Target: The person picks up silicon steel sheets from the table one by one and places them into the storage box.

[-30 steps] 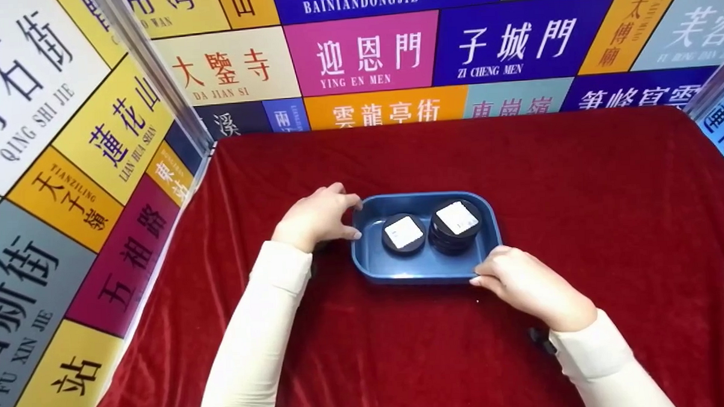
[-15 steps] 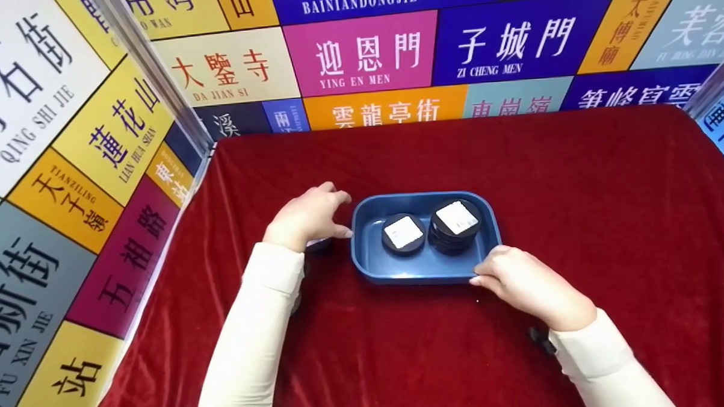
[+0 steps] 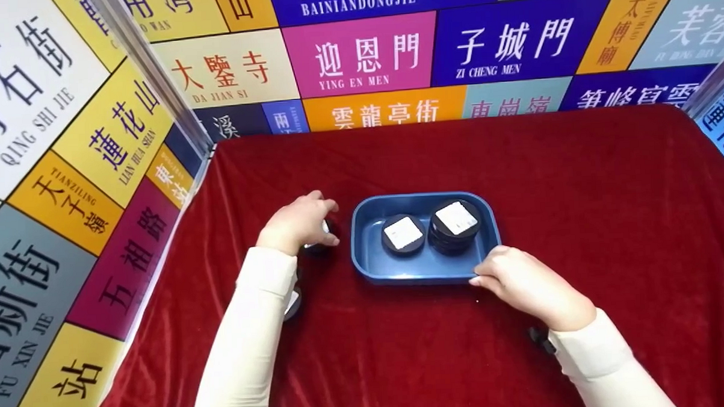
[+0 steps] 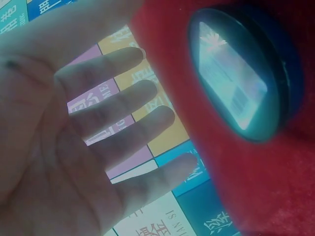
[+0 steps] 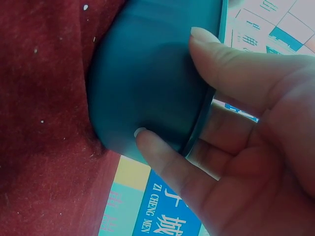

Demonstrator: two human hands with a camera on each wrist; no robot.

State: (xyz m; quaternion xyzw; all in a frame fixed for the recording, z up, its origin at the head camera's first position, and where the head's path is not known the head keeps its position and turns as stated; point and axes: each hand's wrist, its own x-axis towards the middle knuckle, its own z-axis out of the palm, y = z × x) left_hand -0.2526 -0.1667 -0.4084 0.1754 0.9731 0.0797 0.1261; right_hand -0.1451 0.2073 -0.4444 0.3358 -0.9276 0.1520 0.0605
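Note:
My left hand hovers left of a blue tray, its fingers extended. Beneath it, partly hidden, is a thick black disc with a white label. In the left wrist view this labelled disc sits apart from the straight fingers. Another black disc shows partly beside the left forearm. Inside the tray lie a labelled black disc and, to its right, a stack of such discs. My right hand grips the tray's near right corner, thumb and fingers on its wall in the right wrist view.
A dark red cloth covers the table. Colourful sign panels stand behind the table and along its left side. Cloth shows on all sides of the tray.
My left hand has moved left, away from the tray's left rim, to above a disc on the cloth. The disc beside the forearm has come into view. Tray and right hand stay put.

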